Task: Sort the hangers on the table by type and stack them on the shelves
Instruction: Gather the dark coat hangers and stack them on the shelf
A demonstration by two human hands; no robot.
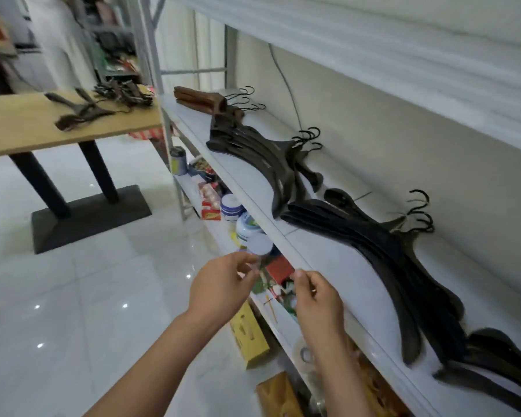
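Three piles of hangers lie on the white shelf (328, 260): brown wooden ones (205, 100) at the far end, dark brown ones (262, 155) in the middle, black ones (403, 266) nearest me. More dark hangers (103, 106) are spread on the wooden table (27, 130) at the far left. My left hand (220, 284) and right hand (316, 296) hover in front of the shelf's edge, fingers loosely curled. Neither hand holds anything.
Below the hanger shelf, a lower shelf (283, 323) is crowded with jars, tubs and boxes. A yellow box (248, 335) stands on the glossy white tiled floor (73, 296). The table has a black pedestal base (88, 218). Another shelf board (373, 40) runs overhead.
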